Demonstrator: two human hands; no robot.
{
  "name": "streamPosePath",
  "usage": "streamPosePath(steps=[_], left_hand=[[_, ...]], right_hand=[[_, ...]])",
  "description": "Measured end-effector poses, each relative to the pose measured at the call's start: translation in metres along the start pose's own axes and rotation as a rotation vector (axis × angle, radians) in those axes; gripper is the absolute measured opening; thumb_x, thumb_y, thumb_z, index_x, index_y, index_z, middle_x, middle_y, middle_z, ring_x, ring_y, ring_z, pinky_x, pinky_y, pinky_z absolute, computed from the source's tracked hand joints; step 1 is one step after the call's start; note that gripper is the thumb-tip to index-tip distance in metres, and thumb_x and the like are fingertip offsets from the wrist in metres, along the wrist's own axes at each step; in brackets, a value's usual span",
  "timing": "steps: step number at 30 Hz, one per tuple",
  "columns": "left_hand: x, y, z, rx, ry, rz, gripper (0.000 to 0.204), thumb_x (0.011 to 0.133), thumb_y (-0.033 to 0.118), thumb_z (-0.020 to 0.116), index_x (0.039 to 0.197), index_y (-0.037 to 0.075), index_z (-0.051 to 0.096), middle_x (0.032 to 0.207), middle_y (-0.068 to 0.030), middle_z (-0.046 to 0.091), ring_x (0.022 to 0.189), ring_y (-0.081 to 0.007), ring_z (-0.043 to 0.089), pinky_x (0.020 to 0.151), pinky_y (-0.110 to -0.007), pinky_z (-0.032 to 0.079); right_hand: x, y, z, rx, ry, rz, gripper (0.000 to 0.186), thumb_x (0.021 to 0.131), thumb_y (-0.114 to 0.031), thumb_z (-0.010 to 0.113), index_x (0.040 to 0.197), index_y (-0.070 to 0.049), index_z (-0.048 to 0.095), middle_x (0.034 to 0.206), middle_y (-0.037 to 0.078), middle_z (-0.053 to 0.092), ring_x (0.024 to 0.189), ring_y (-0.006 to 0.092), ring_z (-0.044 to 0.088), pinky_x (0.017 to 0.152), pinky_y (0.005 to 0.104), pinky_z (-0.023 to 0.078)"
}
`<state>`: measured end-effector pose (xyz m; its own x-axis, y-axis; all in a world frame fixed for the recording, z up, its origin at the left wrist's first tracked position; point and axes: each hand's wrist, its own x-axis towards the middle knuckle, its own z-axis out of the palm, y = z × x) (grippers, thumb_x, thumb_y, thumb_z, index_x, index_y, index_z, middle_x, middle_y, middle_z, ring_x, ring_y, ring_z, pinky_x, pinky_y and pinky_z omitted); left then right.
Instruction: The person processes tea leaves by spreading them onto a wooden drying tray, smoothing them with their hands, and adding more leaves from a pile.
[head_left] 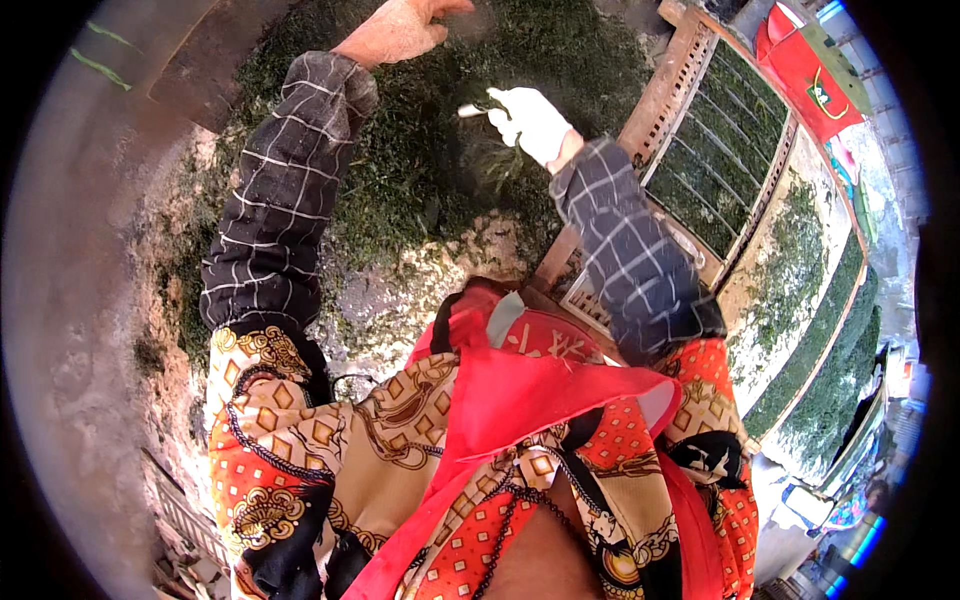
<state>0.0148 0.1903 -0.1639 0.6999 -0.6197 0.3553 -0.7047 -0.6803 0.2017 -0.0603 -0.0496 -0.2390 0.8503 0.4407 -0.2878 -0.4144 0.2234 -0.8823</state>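
Note:
A broad heap of dark green, fine leafy plant matter spreads on the ground in front of me. My left hand, bare and dusted with bits, reaches over its far side at the upper edge, with its visible fingers stretched to the right. Nearer and to the right, my right hand wears a white glove. Its fingers are apart and partly bent, one pointing left over the heap. Loose wispy green strands lie just below the glove; I see nothing gripped in either hand.
To the right stands a rusty metal frame with bars over green leaf matter. Beyond it are pale surfaces strewn with more leaves and a red bag. A brown panel stands at the upper left. My red apron hangs close by.

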Motion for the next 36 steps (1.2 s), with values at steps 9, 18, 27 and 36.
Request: streamPosePath(steps=[9, 18, 27, 36], left_hand=[[0.004, 0.055, 0.042, -0.664, -0.262, -0.424, 0.072, 0.086, 0.023, 0.07, 0.147, 0.009, 0.035, 0.139, -0.0115, 0.049, 0.117, -0.0224, 0.05, 0.109, -0.042, 0.036], [0.009, -0.012, 0.15, -0.554, -0.057, -0.47, 0.045, 0.094, 0.014, 0.059, 0.13, -0.007, 0.042, 0.119, -0.0226, 0.057, 0.119, -0.0362, 0.053, 0.102, -0.046, 0.046], [-0.147, -0.048, 0.299, -1.587, 0.112, -0.391, 0.031, 0.096, 0.023, 0.06, 0.105, -0.007, 0.059, 0.091, -0.0205, 0.065, 0.07, -0.0331, 0.067, 0.053, -0.044, 0.056], [-0.111, 0.013, 0.226, -1.702, 0.101, -1.184, 0.034, 0.091, 0.013, 0.058, 0.122, -0.001, 0.056, 0.113, -0.0158, 0.063, 0.101, -0.0328, 0.064, 0.085, -0.048, 0.055]], right_hand=[[-0.024, -0.101, 0.004, -0.027, -0.337, -0.396, 0.021, 0.102, -0.025, 0.048, 0.109, -0.006, 0.054, 0.079, 0.001, 0.052, 0.06, 0.0075, 0.049, 0.055, 0.0224, 0.044], [-0.021, -0.151, 0.025, 0.146, -0.436, -0.13, 0.044, 0.102, -0.023, 0.044, 0.122, 0.015, 0.052, 0.057, -0.005, 0.041, 0.043, 0.0057, 0.036, 0.041, 0.0212, 0.031], [0.019, -0.22, 0.021, 0.3, -0.757, -0.235, 0.049, 0.1, -0.022, 0.042, 0.132, 0.016, 0.04, 0.059, -0.006, 0.036, 0.048, 0.0085, 0.036, 0.046, 0.0238, 0.033], [-0.031, -0.329, 0.055, -0.345, -0.336, -1.196, 0.035, 0.096, 0.001, 0.038, 0.129, 0.013, 0.047, 0.073, 0.006, 0.056, 0.059, 0.0104, 0.053, 0.057, 0.0197, 0.05]])
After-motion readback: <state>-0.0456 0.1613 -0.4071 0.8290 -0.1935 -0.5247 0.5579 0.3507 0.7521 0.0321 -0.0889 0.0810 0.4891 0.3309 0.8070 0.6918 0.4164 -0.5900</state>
